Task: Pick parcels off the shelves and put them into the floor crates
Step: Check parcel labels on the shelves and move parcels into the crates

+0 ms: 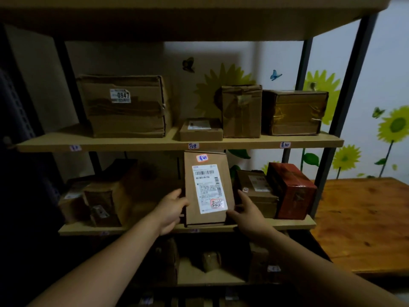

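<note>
Both hands are clasping the flat brown cardboard parcel with a white shipping label (208, 189); the left hand (170, 210) is gripping its left edge, the right hand (247, 214) its lower right corner; it is standing upright on the pale wooden middle shelf (294, 224), beside a red box (292, 189).

- Left forearm (106, 260): bare, enters at the lower left corner and rises diagonally toward centre frame.
- Left hand (170, 212): grips the left edge of a cardboard parcel (208, 189), thumb laid on its front face.
- Right forearm (309, 262): bare, enters at the lower right corner, angled up and leftward.
- Right hand (249, 217): holds the parcel's lower right corner, forefinger extended up along the right edge.
</note>
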Demonstrator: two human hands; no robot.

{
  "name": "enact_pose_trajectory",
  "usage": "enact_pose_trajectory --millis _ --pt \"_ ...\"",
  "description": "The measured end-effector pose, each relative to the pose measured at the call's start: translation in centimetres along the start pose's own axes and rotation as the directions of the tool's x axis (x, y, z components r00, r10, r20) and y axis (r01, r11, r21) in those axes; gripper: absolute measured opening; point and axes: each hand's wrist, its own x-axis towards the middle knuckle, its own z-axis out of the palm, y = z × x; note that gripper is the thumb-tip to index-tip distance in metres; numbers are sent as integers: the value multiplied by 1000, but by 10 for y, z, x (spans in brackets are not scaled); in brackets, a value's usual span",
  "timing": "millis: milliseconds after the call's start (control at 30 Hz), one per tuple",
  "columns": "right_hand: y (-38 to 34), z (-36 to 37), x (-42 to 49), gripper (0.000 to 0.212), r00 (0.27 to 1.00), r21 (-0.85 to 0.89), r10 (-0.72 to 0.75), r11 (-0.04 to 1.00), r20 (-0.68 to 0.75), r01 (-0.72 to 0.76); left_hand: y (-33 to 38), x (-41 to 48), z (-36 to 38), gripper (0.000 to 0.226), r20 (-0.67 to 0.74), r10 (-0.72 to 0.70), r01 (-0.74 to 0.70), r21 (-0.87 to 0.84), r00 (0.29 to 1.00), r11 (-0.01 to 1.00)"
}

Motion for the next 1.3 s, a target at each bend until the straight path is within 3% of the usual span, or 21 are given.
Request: enact_pose_trajectory --millis 200,333,600,767,1033,1167,1300 --pt "-12 5 -29 67 988 63 -152 986 -21 153 -2 -15 -16 57 24 124 -124 32 992 992" --pt "-16 -5 -57 63 968 149 -243 957 -67 250 -2 -28 -23 56 -7 329 -327 91 944 941" --pt "-16 -48 -84 57 912 172 -365 902 -186 396 9 -53 7 57 -20 479 -478 45 878 877" --pt "7 -84 -81 53 915 174 -345 907 -208 382 3 -58 51 64 16 446 -446 25 895 895" --pt "93 -162 -132 49 910 142 -177 959 -374 245 -50 -61 166 79 284 261 -294 80 923 952" --pt "135 -185 -187 55 869 156 -10 983 -495 100 -83 -73 224 73 459 176 -230 64 871 971" --pt "164 -205 -238 48 817 169 131 985 -561 -42 -122 -88 272 66 554 118 -189 72 824 979"
